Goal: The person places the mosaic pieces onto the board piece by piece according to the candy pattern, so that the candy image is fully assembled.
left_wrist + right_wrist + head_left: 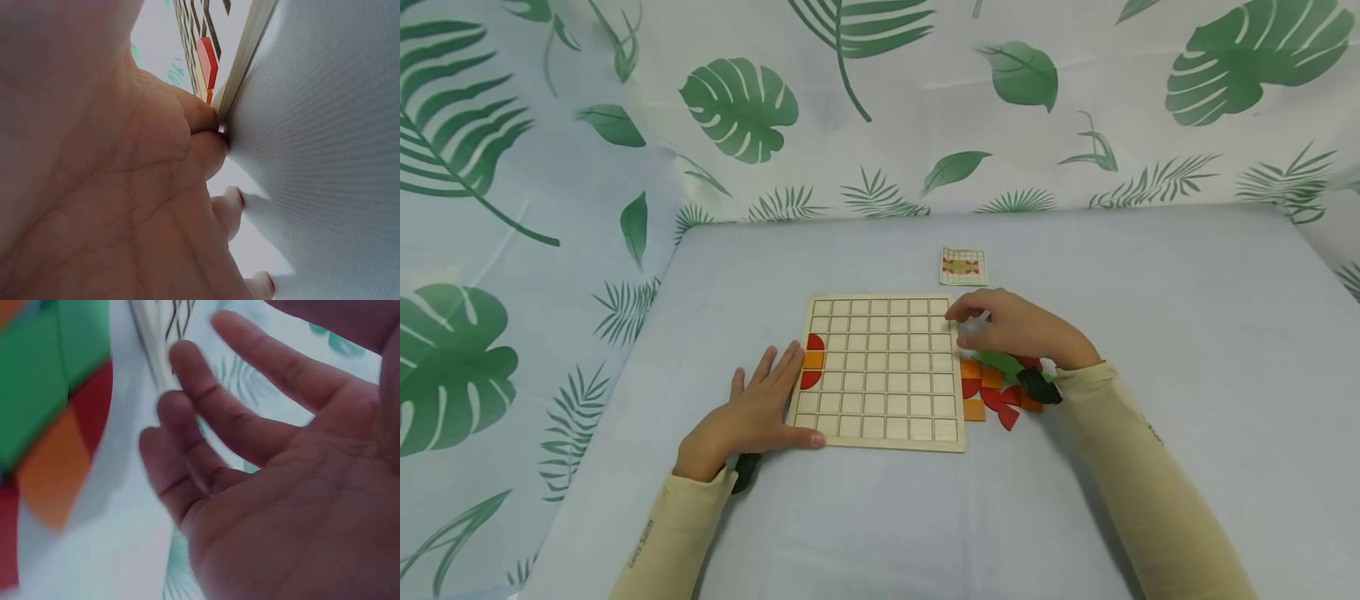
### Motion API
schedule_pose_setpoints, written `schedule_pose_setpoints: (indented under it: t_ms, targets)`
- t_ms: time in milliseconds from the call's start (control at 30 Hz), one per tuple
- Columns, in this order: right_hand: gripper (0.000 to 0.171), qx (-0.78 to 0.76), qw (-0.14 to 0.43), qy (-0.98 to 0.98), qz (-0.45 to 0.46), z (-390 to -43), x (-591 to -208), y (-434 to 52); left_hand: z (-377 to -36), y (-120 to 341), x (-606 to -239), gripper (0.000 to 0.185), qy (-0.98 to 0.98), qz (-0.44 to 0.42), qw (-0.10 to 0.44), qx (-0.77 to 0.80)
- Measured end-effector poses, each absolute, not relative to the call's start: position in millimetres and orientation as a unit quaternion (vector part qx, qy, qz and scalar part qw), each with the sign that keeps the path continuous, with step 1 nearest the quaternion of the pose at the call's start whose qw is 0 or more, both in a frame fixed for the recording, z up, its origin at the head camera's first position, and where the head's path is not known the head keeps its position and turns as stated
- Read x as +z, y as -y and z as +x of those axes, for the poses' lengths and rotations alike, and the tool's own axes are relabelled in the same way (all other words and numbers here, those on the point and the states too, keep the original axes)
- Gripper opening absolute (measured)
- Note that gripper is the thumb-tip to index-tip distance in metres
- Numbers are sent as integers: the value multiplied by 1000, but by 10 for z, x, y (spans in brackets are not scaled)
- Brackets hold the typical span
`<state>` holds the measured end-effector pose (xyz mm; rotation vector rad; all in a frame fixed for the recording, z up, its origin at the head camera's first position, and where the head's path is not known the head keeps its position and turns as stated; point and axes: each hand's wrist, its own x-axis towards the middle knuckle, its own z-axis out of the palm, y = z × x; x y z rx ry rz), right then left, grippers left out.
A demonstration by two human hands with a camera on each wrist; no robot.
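Right hand (1015, 329) hides part of loose tiles (1000, 392); card (962, 266) pattern too small to tell.

Grid board (886, 371): pale unfinished-looking wood, matt, with thin dark lines marking the squares; its edge in the left wrist view shows a light, smooth cut face. Red piece (815, 342) and orange piece (813, 360) seated in the board: flat, evenly coloured, matt to slight satin. Loose pieces (1000, 387) beside the board: same flat painted finish in red, orange and green, smooth faces. Table cover (1150, 292): pale blue-grey cloth, matt, with a fine woven texture plain in the left wrist view. Backdrop (737, 108): thin printed sheet with green leaves, faint sheen, creased. Pattern card (962, 266): printed paper or card, matt. Sleeves (1150, 483): beige knit fabric, soft and matt
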<state>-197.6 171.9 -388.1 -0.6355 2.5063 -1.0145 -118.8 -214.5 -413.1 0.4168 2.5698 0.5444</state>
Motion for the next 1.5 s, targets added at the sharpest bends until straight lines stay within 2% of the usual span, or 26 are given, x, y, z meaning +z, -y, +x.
schedule_pose_setpoints:
  t_ms: [233, 600, 1067, 1500]
  targets:
    - [26, -305, 211, -908, -193, -2029, -3877, -1942, -1199, 2150, -4133, 133, -938, 154, 237, 198]
    - [17, -276, 229, -915, -187, -2016, -3844, -2022, -1196, 2162, -4146, 133, -938, 154, 237, 201]
    - [8, -324, 239, -898, -176, -2043, -3905, -2018, -1200, 2171, -4154, 133, -938, 154, 235, 203]
    - [9, -358, 203, -898, -158, -2070, -3914, -1987, -1186, 2165, -4133, 132, -936, 151, 236, 211]
